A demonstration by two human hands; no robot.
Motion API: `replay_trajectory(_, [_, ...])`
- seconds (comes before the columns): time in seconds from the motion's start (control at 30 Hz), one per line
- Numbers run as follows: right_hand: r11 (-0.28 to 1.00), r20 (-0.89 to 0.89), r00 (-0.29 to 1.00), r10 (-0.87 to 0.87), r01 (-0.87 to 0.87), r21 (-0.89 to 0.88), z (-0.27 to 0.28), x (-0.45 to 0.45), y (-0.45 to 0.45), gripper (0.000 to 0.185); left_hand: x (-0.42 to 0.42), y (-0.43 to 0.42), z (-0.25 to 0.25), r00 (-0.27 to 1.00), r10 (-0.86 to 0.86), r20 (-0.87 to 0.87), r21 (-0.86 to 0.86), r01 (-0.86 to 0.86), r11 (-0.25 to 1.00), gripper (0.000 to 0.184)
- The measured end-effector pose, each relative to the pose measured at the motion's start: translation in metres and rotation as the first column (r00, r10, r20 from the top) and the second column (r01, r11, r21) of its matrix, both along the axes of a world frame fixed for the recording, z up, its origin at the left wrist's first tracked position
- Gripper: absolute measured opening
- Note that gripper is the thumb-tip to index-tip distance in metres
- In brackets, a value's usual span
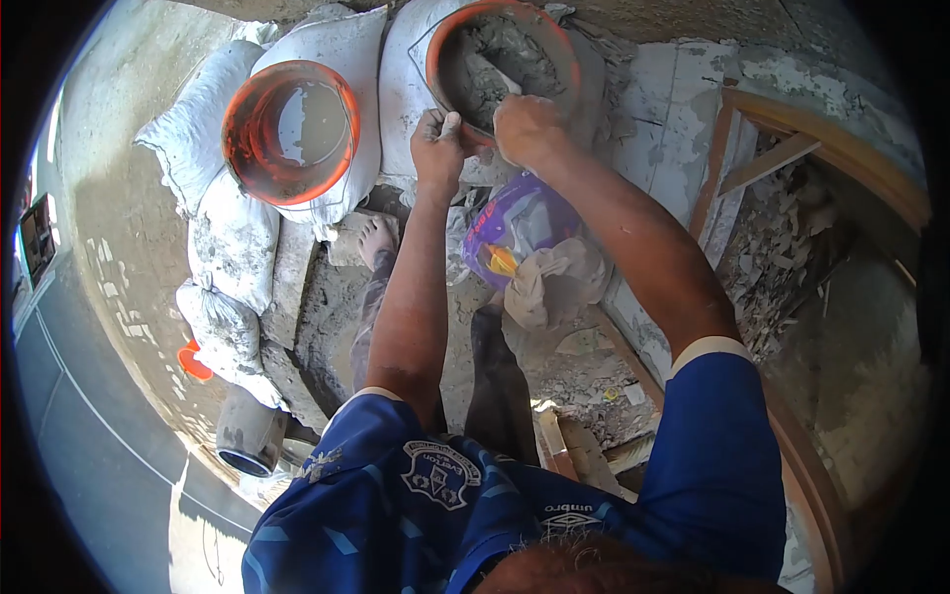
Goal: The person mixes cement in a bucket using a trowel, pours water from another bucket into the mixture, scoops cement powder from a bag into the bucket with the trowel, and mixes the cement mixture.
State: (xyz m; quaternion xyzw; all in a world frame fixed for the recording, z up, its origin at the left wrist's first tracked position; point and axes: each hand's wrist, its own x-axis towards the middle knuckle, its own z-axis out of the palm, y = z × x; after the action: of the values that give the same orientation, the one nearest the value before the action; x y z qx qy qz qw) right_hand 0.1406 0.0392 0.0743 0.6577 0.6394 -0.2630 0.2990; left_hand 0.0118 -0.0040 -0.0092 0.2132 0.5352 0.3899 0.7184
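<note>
An orange bucket [571, 61] holds wet grey mortar [510, 54] and stands on a white sack at the top of the view. My left hand [436, 148] is closed at the bucket's near left rim, its thumb against the edge. Over the near right rim, my right hand [527, 129] grips a trowel-like tool [491, 73]. This tool is smeared with mortar and its far end lies in the mix, so its exact shape is hidden. Just below my hands sits a purple plastic bag [529, 213] with a dusty cloth-like bundle [547, 287] against it.
Another orange bucket [240, 134] with cloudy water stands to the left on stacked white sacks [233, 238]. A dark bucket [249, 436] lies tilted lower left. Wooden framing [826, 139] borders rubble [772, 252] on the right. My bare foot [376, 241] is on the gritty ground.
</note>
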Motion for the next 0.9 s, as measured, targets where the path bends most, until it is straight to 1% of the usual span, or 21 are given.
replay_trajectory(0.07, [0.998, -0.002, 1.000, 0.029, -0.029, 0.058, 0.004, 0.022, -0.022, 0.023, -0.003, 0.000, -0.001, 0.999, 0.014, -0.031, 0.007, -0.013, 1.000, 0.018])
replay_trajectory(0.1, [0.990, -0.001, 0.991, 0.136, -0.135, 0.027, 0.031, 0.037, -0.022, 0.022, -0.006, 0.000, -0.003, 1.000, -0.016, -0.013, -0.008, 0.016, 1.000, 0.019])
replay_trajectory(0.13, [0.970, -0.002, 0.970, 0.242, -0.243, -0.005, 0.064, 0.048, -0.014, 0.021, -0.007, 0.002, -0.002, 1.000, -0.006, -0.008, -0.003, 0.006, 1.000, 0.019])
replay_trajectory(0.17, [0.970, 0.009, 0.970, 0.243, -0.243, -0.028, 0.089, 0.055, -0.001, 0.023, -0.008, 0.002, -0.001, 1.000, -0.011, 0.008, 0.002, 0.011, 1.000, 0.019])
replay_trajectory(0.2, [0.968, 0.019, 0.969, 0.245, -0.243, -0.054, 0.104, 0.058, 0.009, 0.032, -0.007, 0.001, -0.002, 1.000, -0.016, 0.025, 0.006, 0.016, 1.000, 0.019])
replay_trajectory(0.23, [0.966, 0.023, 0.967, 0.254, -0.253, -0.058, 0.103, 0.058, 0.020, 0.032, -0.007, 0.001, -0.004, 1.000, -0.020, 0.017, 0.017, 0.020, 1.000, 0.019])
replay_trajectory(0.3, [0.991, 0.091, 0.987, 0.132, -0.134, 0.012, 0.083, 0.058, 0.045, 0.032, -0.005, 0.002, -0.007, 1.000, -0.017, 0.003, 0.017, 0.017, 1.000, 0.019])
replay_trajectory(0.4, [0.993, 0.026, 0.994, 0.110, -0.111, 0.038, 0.023, 0.023, 0.040, 0.030, -0.006, 0.002, -0.007, 1.000, -0.010, -0.023, 0.008, 0.010, 1.000, 0.017])
replay_trajectory(0.43, [0.994, 0.018, 0.994, 0.107, -0.108, 0.034, 0.022, 0.018, 0.027, 0.030, -0.007, 0.001, -0.008, 1.000, 0.001, -0.018, -0.004, -0.001, 1.000, 0.016])
replay_trajectory(0.5, [0.977, -0.038, 0.979, 0.202, -0.199, 0.081, 0.034, 0.011, -0.002, 0.027, -0.009, 0.000, -0.007, 1.000, 0.005, -0.017, -0.010, -0.005, 1.000, 0.015])
replay_trajectory(0.57, [0.949, 0.007, 0.952, 0.307, -0.306, 0.078, 0.065, 0.036, -0.002, 0.021, -0.007, -0.003, -0.006, 1.000, 0.022, -0.001, -0.010, -0.022, 1.000, 0.014])
replay_trajectory(0.6, [0.945, 0.024, 0.949, 0.314, -0.315, 0.085, 0.083, 0.043, 0.006, 0.021, -0.006, -0.003, -0.007, 1.000, 0.018, -0.005, 0.000, -0.018, 1.000, 0.013])
replay_trajectory(0.67, [0.917, 0.070, 0.921, 0.383, -0.388, 0.088, 0.112, 0.050, 0.031, 0.026, -0.003, -0.001, -0.017, 0.999, 0.032, -0.010, 0.026, -0.032, 0.999, 0.013])
replay_trajectory(0.7, [0.908, 0.143, 0.909, 0.391, -0.406, 0.100, 0.114, 0.049, 0.046, 0.029, -0.003, 0.002, -0.017, 0.999, 0.027, -0.024, 0.031, -0.026, 0.999, 0.013])
replay_trajectory(0.73, [0.908, 0.149, 0.908, 0.391, -0.407, 0.096, 0.105, 0.054, 0.058, 0.029, -0.002, 0.000, -0.016, 0.999, 0.016, -0.043, 0.021, -0.015, 1.000, 0.013])
replay_trajectory(0.77, [0.902, 0.167, 0.909, 0.382, -0.406, 0.148, 0.089, 0.061, 0.071, 0.029, -0.001, -0.004, -0.016, 0.999, 0.011, -0.043, 0.009, -0.010, 1.000, 0.013])
replay_trajectory(0.8, [0.892, 0.183, 0.910, 0.371, -0.404, 0.201, 0.074, 0.066, 0.081, 0.029, 0.000, -0.002, -0.013, 0.998, 0.055, -0.036, 0.013, -0.054, 0.998, 0.014])
replay_trajectory(0.83, [0.898, 0.178, 0.914, 0.365, -0.396, 0.191, 0.058, 0.073, 0.081, 0.029, 0.000, 0.000, -0.010, 0.995, 0.094, -0.028, 0.017, -0.094, 0.995, 0.016])
replay_trajectory(0.9, [0.944, 0.209, 0.954, 0.214, -0.257, 0.206, 0.026, 0.082, 0.073, 0.024, 0.003, -0.001, -0.008, 0.995, 0.095, -0.032, 0.005, -0.095, 0.995, 0.016])
